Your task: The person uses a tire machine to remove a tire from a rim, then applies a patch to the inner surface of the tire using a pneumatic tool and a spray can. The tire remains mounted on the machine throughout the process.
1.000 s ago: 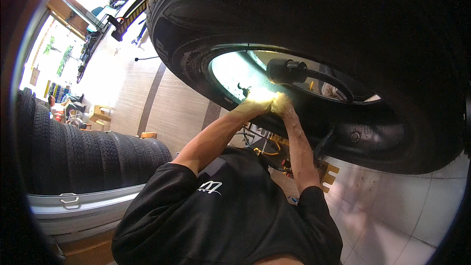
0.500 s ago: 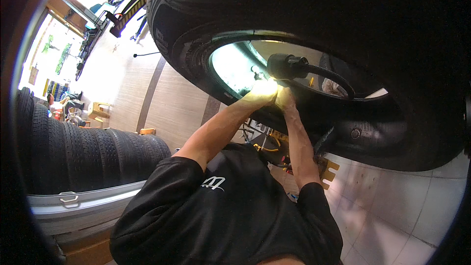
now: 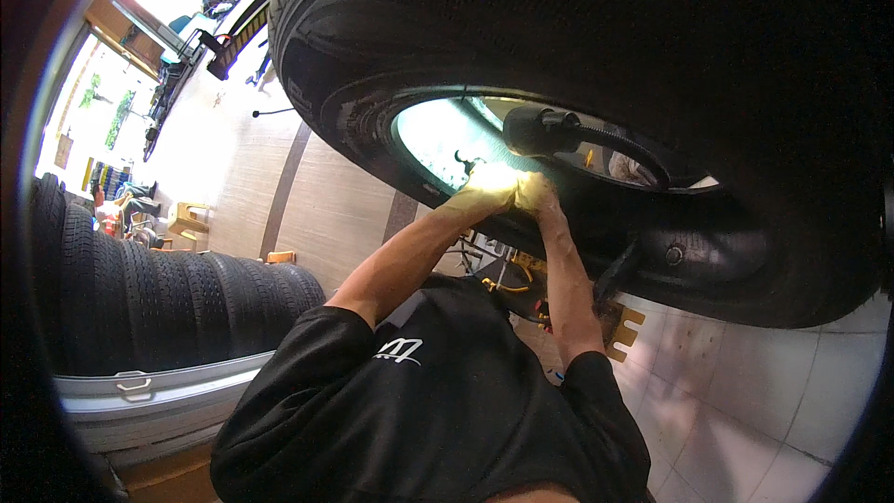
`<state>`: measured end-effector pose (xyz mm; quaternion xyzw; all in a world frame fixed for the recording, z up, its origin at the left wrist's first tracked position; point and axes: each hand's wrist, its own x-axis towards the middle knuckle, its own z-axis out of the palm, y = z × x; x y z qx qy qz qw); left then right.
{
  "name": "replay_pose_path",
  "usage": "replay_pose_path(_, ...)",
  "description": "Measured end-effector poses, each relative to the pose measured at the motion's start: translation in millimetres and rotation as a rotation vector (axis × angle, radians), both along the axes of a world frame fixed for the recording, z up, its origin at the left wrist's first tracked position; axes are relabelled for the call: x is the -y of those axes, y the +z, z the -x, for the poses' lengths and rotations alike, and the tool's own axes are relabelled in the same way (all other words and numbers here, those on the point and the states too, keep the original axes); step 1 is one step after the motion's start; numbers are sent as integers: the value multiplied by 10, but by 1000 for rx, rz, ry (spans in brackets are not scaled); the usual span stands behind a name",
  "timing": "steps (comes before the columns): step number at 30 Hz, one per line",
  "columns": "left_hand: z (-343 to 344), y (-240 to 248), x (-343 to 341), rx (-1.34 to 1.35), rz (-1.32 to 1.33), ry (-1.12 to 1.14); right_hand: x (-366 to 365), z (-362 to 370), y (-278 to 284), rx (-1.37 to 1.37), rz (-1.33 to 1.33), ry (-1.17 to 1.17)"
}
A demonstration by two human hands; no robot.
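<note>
A large black tyre (image 3: 372,56) hangs tilted above me and fills the upper right. At the near edge of its opening, my left hand (image 3: 489,186) and my right hand (image 3: 535,194) press close together against the inner side. Both look closed, but glare washes out the fingers and hides whatever they hold. A small dark hooked piece (image 3: 466,161) shows just beyond my left hand, against the brightly lit inner wall. Right above the hands hangs a black work lamp (image 3: 535,130) on a ribbed flexible neck (image 3: 626,147), shining onto them.
Several tyres (image 3: 168,303) stand in a row at the left behind a pale metal edge (image 3: 186,393). Below the hanging tyre are yellow-handled tools (image 3: 507,281) and a yellow notched piece (image 3: 624,333). A small stool (image 3: 189,217) stands farther off on the floor.
The tyre's opening and my hands sit slightly lower in view. My left hand has shifted a little left, and the dark hooked piece shows more clearly. The hands stay together.
</note>
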<state>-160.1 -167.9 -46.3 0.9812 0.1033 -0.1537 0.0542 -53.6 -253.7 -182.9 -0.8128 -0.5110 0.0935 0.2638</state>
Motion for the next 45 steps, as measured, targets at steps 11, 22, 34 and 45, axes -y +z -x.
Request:
replay_pose_path(11, -194, -427, -98, 294, 35, -30, 28, -34, 318, -91, 38, -272)
replay_pose_path(22, 21, -512, -175, 388, -15, -211, 41, -5, 34, 44, 21, 51)
replay_pose_path(34, -42, -401, -87, 360, -156, -65, -56, -16, 110, 21, 150, -180)
replay_pose_path(45, -60, -450, -220, 304, -62, -87, -142, 69, 78, 198, -136, -12)
